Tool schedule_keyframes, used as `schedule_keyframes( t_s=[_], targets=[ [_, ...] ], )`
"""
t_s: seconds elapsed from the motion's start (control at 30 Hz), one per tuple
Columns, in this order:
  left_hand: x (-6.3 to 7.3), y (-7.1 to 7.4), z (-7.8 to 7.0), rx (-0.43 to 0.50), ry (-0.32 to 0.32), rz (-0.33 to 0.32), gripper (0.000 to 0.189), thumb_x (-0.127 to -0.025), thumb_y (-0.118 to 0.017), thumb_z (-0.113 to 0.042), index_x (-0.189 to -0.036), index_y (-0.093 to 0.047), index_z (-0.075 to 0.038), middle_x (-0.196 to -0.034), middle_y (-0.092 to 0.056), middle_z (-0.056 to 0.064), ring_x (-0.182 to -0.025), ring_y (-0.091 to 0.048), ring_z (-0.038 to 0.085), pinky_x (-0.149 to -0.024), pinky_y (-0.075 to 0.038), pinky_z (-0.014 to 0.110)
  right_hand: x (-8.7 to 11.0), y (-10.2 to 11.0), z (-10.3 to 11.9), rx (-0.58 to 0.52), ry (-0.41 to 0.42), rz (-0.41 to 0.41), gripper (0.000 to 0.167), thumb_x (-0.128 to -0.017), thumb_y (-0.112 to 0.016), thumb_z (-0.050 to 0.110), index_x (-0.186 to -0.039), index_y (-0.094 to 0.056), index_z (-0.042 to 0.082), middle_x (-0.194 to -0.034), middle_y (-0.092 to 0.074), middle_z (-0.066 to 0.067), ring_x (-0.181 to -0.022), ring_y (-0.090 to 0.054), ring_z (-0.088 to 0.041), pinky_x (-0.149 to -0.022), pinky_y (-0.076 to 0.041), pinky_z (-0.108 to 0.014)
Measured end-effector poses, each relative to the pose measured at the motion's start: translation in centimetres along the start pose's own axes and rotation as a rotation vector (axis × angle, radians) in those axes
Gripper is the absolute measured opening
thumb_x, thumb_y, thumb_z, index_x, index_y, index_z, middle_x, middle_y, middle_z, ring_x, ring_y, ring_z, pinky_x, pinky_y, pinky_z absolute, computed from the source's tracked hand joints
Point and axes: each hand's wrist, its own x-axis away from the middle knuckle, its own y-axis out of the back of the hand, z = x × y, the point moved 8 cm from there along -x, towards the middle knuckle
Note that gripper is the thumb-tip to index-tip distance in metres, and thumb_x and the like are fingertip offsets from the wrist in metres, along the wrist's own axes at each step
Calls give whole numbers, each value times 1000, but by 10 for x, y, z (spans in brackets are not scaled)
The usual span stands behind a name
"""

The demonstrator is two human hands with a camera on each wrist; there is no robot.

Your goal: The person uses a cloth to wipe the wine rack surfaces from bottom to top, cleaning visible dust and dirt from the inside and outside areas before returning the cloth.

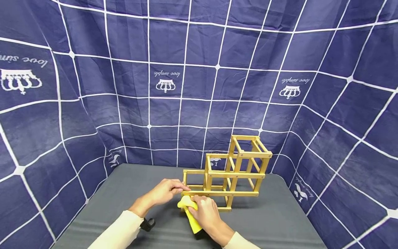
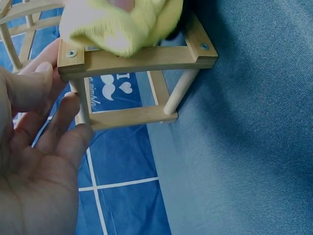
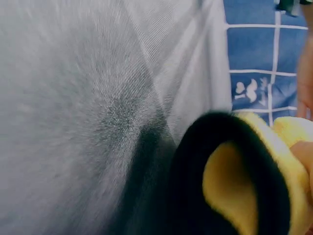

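Observation:
A stepped light-wood rack (image 1: 234, 175) of slats and round dowels stands on the grey surface, low at its left end and tallest at the right. My left hand (image 1: 163, 192) holds its lower left corner. In the left wrist view, the fingers of that hand (image 2: 46, 147) lie around a dowel (image 2: 82, 100) below the corner. With my right hand (image 1: 207, 211) I grip a yellow cloth (image 1: 194, 221) against the low left part of the rack. The cloth's black side shows as a loop in the right wrist view, where the yellow face (image 3: 232, 183) is inside it.
The grey covered surface (image 1: 130, 180) spreads around the rack. A dark blue curtain (image 1: 196, 114) with white grid lines hangs behind and along both sides. A black strap (image 1: 147, 224) is at my left wrist.

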Motion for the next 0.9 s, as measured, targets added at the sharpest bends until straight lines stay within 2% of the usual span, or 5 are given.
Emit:
schedule_keyframes(
  t_s=[0.2, 0.3, 0.47, 0.67, 0.9],
  targets=[
    [-1, 2, 0, 3, 8, -5, 27, -116, -69, -10, -128, -91, -22, -129, -87, -1, -138, -79, 38, -118, -66, 49, 19, 39, -33, -72, -125, -1, 38, -77, -104, 13, -107, -84, 25, -95, -85, 6, -77, -72, -9, -61, -56, -27],
    [0, 4, -1, -9, 7, -10, 28, -115, -70, -9, -128, -91, -22, -125, -87, -2, -137, -80, 37, -114, -67, 45, 33, 58, -56, -61, -256, 13, 38, -77, -101, 14, -106, -80, 29, -93, -81, 7, -77, -69, -8, -60, -51, -27],
    [2, 5, 0, -20, 14, -10, 28, -115, -70, -7, -127, -91, -21, -132, -87, 2, -140, -78, 39, -119, -65, 51, 48, 73, -90, -98, -484, 56, 30, -81, -98, 13, -98, -76, 23, -92, -88, 3, -74, -78, -13, -62, -58, -32],
    [4, 7, 0, -5, 32, -13, 28, -115, -70, -7, -128, -91, -20, -134, -86, 5, -142, -77, 41, -122, -62, 58, 49, 62, -105, -175, -626, 59, 28, -83, -99, 12, -88, -72, 17, -83, -84, 3, -69, -71, -8, -63, -59, -29],
    [5, 4, -3, -22, 34, -28, 24, -114, -73, -11, -127, -90, -21, -131, -88, 2, -135, -81, 36, -116, -66, 53, 46, 30, -90, -295, -617, -26, 26, -87, -105, 24, -100, -88, 11, -96, -91, -6, -83, -87, -20, -68, -70, -28]
  ],
)
